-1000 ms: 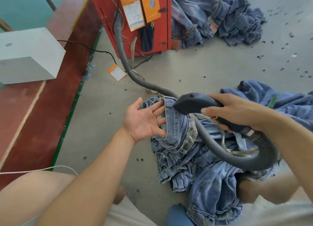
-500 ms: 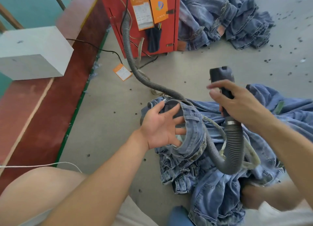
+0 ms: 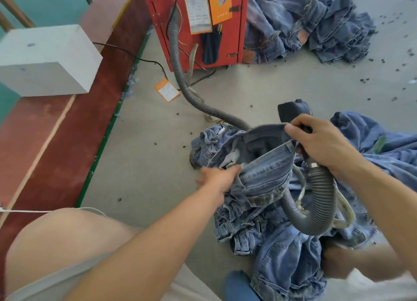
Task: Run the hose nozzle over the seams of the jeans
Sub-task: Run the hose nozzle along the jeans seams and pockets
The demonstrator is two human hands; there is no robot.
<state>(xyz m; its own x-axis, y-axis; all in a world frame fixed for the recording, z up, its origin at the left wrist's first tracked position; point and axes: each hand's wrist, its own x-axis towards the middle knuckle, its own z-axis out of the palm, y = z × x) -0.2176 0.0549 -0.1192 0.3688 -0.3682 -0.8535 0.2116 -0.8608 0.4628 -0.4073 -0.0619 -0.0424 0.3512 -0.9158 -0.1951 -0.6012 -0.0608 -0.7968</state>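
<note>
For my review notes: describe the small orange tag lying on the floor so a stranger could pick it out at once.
Start at the red cabinet at the top of the view, where the grey hose comes down. The tag lies flat on the grey floor just left of the hose. Two larger orange cards hang on the cabinet; this one lies loose on the floor.

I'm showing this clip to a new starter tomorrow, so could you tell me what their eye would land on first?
Probably the grey ribbed hose looping across the middle, its black nozzle gripped in the right hand above the jeans, whose waistband both hands hold open. Next, the red machine at top centre, where the hose begins. Then the denim heap at top right.
</note>
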